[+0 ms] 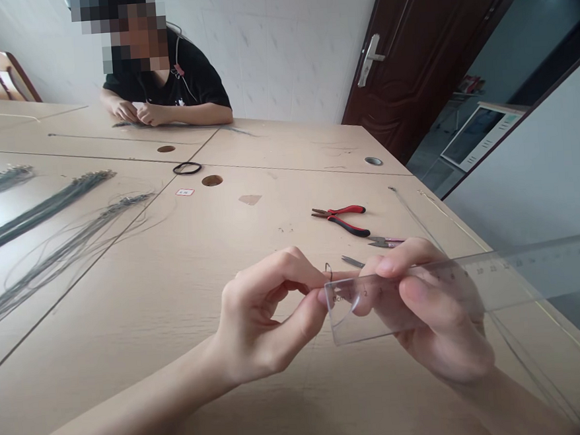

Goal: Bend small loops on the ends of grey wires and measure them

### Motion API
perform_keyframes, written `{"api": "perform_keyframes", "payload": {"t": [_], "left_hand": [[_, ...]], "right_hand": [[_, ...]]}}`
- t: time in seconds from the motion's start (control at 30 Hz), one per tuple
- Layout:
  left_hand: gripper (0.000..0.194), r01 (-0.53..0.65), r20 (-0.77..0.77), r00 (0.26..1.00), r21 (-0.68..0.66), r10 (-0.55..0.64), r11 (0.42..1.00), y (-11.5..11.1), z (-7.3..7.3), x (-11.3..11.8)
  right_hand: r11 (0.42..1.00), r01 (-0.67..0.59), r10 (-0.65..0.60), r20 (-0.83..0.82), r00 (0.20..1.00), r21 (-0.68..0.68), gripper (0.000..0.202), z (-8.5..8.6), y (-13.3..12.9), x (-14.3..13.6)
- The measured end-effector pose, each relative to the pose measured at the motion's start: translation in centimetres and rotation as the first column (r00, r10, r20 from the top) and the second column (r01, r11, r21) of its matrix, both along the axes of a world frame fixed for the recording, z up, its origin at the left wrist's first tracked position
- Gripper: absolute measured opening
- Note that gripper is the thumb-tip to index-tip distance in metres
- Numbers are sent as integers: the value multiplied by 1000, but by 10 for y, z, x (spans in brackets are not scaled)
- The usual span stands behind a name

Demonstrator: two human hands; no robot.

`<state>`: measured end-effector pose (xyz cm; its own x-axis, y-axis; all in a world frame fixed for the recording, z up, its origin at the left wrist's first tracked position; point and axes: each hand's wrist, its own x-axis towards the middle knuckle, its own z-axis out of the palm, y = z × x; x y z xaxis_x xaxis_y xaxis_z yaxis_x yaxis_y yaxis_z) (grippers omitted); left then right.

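Note:
My right hand (435,307) is closed around a clear plastic ruler (537,273), gripped between thumb and fingers and tilted up toward the right. The ruler's zero end lies by the fingertips of my left hand (272,318). Thumb and forefinger of that hand are pinched on a thin wire (328,268), whose small dark curved end sticks up above them. The rest of the wire is hidden by my fingers. Just beyond my hands lie red-and-black pliers (350,221) and small thread snips (386,242), partly covered by my right hand.
Bundles of thin grey cords (46,208) lie on the left of the wooden table (184,410). A black ring (187,168), a small label (185,192) and round table holes (212,180) are farther back. Across the table, a person in black (195,78) handles cords.

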<state>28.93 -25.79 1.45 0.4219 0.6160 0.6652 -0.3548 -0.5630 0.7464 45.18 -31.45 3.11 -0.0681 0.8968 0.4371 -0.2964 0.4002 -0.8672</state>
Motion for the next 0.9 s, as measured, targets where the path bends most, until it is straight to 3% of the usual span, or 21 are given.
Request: {"api": "perform_keyframes", "payload": {"t": [0.9], "left_hand": [[13, -14, -2, 1000, 13, 14, 1000, 1, 1, 0]], "right_hand": [[1000, 26, -25, 26, 999, -12, 15, -1, -1, 0]]}}
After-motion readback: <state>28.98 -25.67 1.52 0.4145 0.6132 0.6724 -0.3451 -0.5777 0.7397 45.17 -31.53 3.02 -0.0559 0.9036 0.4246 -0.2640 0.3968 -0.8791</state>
